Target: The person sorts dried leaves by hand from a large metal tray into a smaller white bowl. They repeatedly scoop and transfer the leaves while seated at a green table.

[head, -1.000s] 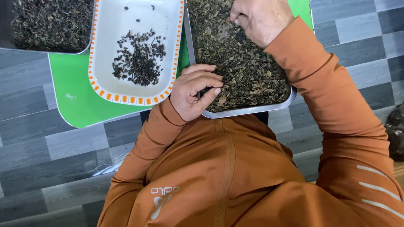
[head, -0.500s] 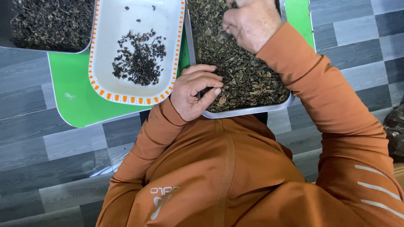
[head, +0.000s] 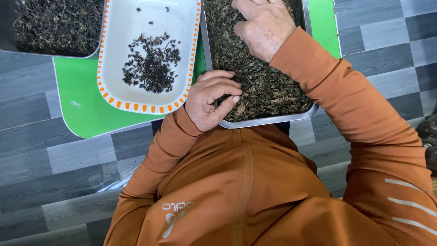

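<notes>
A metal tray (head: 266, 121) full of dried dark green leaves (head: 268, 86) lies in front of me. My left hand (head: 210, 100) curls over the tray's near left corner, fingers bent on the rim and the leaves. My right hand (head: 264, 26) rests palm down in the leaves at the tray's far part, fingers tucked into them. Left of the tray stands a white dish with an orange dashed rim (head: 118, 98) holding a small heap of darker leaves (head: 152, 68).
A second tray of dried leaves (head: 54, 25) sits at the top left. All the containers rest on a low green table (head: 79, 102) over a grey tiled floor (head: 41, 173). A dark object (head: 430, 136) shows at the right edge.
My right hand has slid left and toward me across the leaves in the metal tray. My left hand has stayed on the tray's corner.
</notes>
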